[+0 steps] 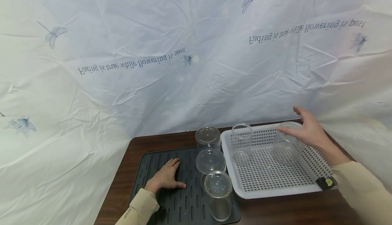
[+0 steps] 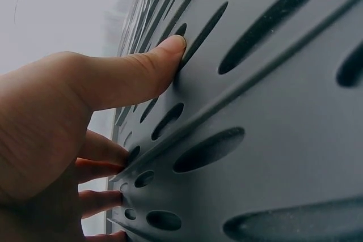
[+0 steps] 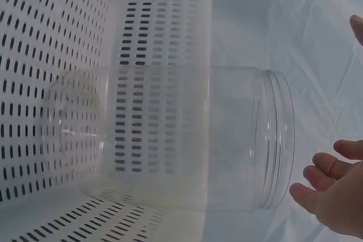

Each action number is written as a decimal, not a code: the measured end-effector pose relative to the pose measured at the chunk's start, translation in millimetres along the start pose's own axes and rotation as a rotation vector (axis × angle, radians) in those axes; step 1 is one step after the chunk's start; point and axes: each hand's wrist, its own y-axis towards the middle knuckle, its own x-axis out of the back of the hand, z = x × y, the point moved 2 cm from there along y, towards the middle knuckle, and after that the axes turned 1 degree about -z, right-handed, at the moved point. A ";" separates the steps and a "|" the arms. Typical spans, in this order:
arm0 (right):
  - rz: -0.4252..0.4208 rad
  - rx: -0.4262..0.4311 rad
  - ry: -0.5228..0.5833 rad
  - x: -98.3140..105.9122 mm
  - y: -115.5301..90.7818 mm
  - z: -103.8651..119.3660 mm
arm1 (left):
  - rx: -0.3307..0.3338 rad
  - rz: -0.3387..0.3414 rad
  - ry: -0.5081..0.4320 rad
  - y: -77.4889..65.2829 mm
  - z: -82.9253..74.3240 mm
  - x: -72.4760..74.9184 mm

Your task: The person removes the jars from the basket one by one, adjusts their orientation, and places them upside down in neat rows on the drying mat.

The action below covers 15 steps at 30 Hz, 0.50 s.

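Note:
My right hand (image 1: pixel 309 129) is over the back right of a white perforated basket (image 1: pixel 228 170), thumb and fingers spread apart. Below it stands a clear jar (image 1: pixel 284 150), mouth up; in the right wrist view the fingertips (image 3: pixel 306 194) are close by that jar's threaded rim. A second clear jar (image 1: pixel 242 145) stands at the basket's left side. My left hand (image 1: pixel 166 177) rests on a dark grey slotted mat (image 1: pixel 186 208), fingers extended, thumb out to the side, gripping nothing. In the left wrist view the thumb (image 2: pixel 130 77) lies against the mat.
Three more clear jars stand in a row along the mat's right side: a back one (image 1: pixel 208 137), a middle one (image 1: pixel 210 162) and a front one (image 1: pixel 218 197). A black tag (image 1: pixel 326 183) sits on the basket's front right corner. Behind the brown table (image 1: pixel 137 146) hangs a white printed sheet (image 1: pixel 183 92).

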 end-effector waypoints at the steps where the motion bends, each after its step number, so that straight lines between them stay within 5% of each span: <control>1: -0.004 0.001 0.000 1.0 0.1 -2.8 | -0.001 -0.001 -0.002 -0.1 -0.2 -0.1; 15: 0.056 -0.017 -0.017 9.9 -0.1 -21.2 | 0.003 -0.006 -0.011 -1.2 -0.7 -0.1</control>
